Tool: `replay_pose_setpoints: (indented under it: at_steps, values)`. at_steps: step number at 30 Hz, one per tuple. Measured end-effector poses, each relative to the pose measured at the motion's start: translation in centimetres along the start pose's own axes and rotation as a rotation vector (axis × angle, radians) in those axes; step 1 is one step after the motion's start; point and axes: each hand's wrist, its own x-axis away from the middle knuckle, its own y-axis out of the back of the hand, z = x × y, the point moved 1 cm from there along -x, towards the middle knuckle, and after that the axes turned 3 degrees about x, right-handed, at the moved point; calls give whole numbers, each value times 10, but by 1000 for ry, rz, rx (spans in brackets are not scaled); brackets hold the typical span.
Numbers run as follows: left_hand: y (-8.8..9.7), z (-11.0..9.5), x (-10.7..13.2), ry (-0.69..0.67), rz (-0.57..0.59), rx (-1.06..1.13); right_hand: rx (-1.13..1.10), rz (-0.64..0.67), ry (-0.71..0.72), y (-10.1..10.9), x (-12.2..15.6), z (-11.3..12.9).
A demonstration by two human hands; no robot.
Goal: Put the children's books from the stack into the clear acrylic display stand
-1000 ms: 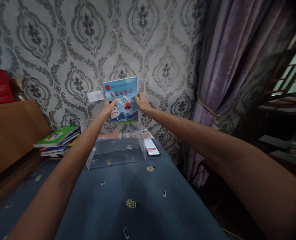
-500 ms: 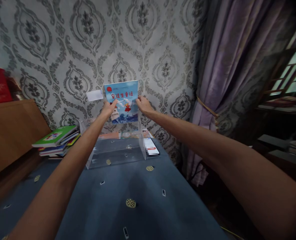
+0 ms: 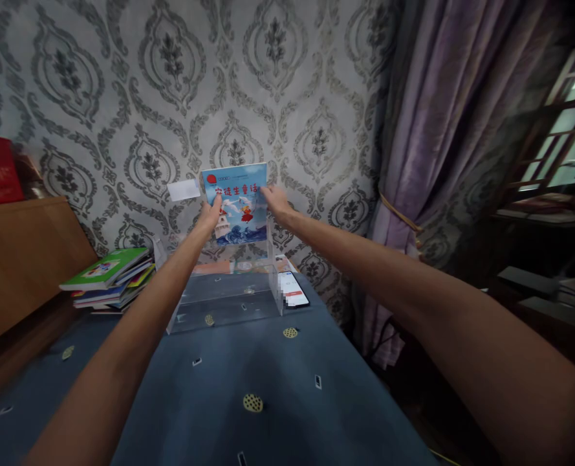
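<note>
Both my arms reach forward to a thin blue picture book (image 3: 237, 194) with red characters on its cover. It stands upright above a clear acrylic box (image 3: 224, 294) against the patterned wall. My left hand (image 3: 210, 215) grips the book's lower left edge, fingers closed on it. My right hand (image 3: 276, 201) pinches its right edge. The book's bottom is down between the box's clear walls.
A stack of children's books (image 3: 107, 278) lies to the left of the box. A phone (image 3: 295, 288) lies just right of it on the blue patterned tablecloth (image 3: 248, 382). A white label (image 3: 184, 189) shows on the box's back wall. Wooden furniture stands left, a purple curtain (image 3: 442, 149) right.
The book has sunk a little lower toward the box with both hands still on it. My right hand has slid up to the book's upper right edge.
</note>
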Motion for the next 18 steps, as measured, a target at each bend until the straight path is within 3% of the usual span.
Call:
replay_pose_setpoints:
  at_steps: [4,18]
  values:
    - [1,-3,5,3,-60,-32,-1,-33,-45,-1,4,2]
    - [3,-4,14,24,-55,-39,-30,-49,-28,-1,9,-2]
